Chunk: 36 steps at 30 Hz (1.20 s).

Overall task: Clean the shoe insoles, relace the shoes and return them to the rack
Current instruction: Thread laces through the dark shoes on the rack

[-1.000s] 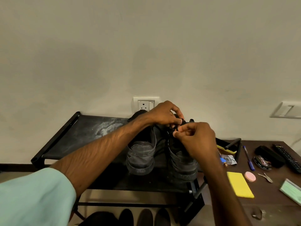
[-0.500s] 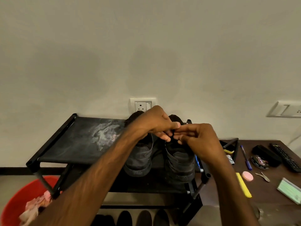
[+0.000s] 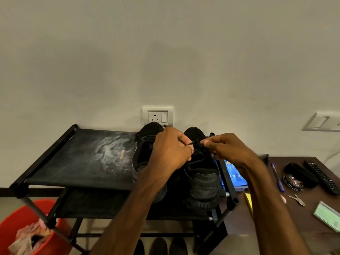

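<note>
at centre frame, on the top shelf of a black rack [image 3: 73, 162], two black shoes side by side, heels toward the camera and toes toward the wall. over the right shoe [image 3: 202, 179], both hands busy with its black lace [image 3: 197, 144]. left hand [image 3: 171, 150] curled, pinching one part of the lace between thumb and fingertips. right hand [image 3: 230, 150] curled the same way, pinching the other part just to the right, with a short stretch of lace drawn between the two. hard to tell in the dark and the blur whether a knot or only a loop there. left shoe [image 3: 145, 146] partly hidden behind the left wrist, close beside its partner. on the shelf fabric to the left of the shoes, a pale dusty smear [image 3: 114, 153]. on the wall just above the shoes, a white socket plate [image 3: 157, 115]; at far right, a second switch plate [image 3: 322, 121]. in the lower left corner, a red bucket [image 3: 16, 221] holding crumpled pinkish cloth [image 3: 27, 238]. along the bottom edge, under the rack, the toes of more dark footwear [image 3: 158, 245]. right of the rack, a dark wooden table [image 3: 276, 229] carrying a blue packet [image 3: 233, 173] against the rack's frame, a yellow pad [image 3: 248, 201], a blue pen [image 3: 276, 176], a round polish tin [image 3: 292, 182], a black remote [image 3: 322, 176], small metal clippers [image 3: 298, 199] and a green-topped box [image 3: 327, 216] near the right edge.
</note>
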Each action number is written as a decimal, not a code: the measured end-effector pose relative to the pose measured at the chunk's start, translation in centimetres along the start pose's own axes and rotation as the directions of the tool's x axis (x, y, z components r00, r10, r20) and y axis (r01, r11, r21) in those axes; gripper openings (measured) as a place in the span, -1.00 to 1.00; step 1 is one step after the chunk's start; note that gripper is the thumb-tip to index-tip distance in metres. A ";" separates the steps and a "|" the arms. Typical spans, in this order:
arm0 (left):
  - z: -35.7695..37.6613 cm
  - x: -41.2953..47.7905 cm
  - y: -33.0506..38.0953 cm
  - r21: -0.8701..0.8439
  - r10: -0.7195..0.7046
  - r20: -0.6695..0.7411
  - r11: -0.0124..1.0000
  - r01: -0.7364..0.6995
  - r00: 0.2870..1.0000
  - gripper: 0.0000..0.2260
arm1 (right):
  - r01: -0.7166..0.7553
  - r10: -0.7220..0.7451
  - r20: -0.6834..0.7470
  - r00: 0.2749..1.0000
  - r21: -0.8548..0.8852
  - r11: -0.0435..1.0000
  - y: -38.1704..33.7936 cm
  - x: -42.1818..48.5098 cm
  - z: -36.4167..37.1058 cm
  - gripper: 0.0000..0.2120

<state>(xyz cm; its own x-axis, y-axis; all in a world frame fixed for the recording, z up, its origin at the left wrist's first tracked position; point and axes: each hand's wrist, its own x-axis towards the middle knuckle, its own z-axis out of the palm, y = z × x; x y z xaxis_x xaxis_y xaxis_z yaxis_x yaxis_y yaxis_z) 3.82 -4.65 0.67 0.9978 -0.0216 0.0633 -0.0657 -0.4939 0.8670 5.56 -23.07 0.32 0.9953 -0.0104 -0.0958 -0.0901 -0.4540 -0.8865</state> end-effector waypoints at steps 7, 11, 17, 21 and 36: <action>-0.2 0.0 -0.4 -0.043 0.001 -0.018 0.999 -0.002 1.000 -0.92 | -0.050 0.043 0.136 0.990 0.048 0.998 0.6 1.9 -0.2 -0.84; -0.3 -0.1 -0.2 -0.067 0.034 -0.020 0.997 -0.036 0.999 -0.94 | -0.082 0.060 0.159 0.986 0.138 0.987 1.1 2.0 -0.2 -0.82; -0.5 -0.2 -0.4 -0.114 0.040 -0.005 0.993 -0.040 0.999 -0.96 | -0.176 0.124 0.220 0.968 0.233 0.956 1.1 2.3 0.1 -0.85; -0.5 -0.1 -0.5 -0.130 0.026 -0.002 0.991 -0.026 1.000 -0.96 | -0.179 0.109 0.246 0.963 0.285 0.942 1.2 2.3 -0.1 -0.87; -1.1 1.2 -1.5 0.250 0.230 -0.099 0.947 -0.199 0.968 -0.95 | -0.045 0.049 -0.011 0.999 0.241 0.969 1.3 1.2 -2.7 -0.85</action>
<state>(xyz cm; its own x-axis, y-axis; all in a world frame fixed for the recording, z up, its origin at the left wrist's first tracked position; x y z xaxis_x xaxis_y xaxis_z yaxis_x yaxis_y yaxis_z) 5.08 -2.97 -0.02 0.9496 -0.0484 0.3097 -0.2582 -0.6811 0.6852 6.73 -26.06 0.31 0.9900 -0.0421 -0.1344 -0.1405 -0.2249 -0.9642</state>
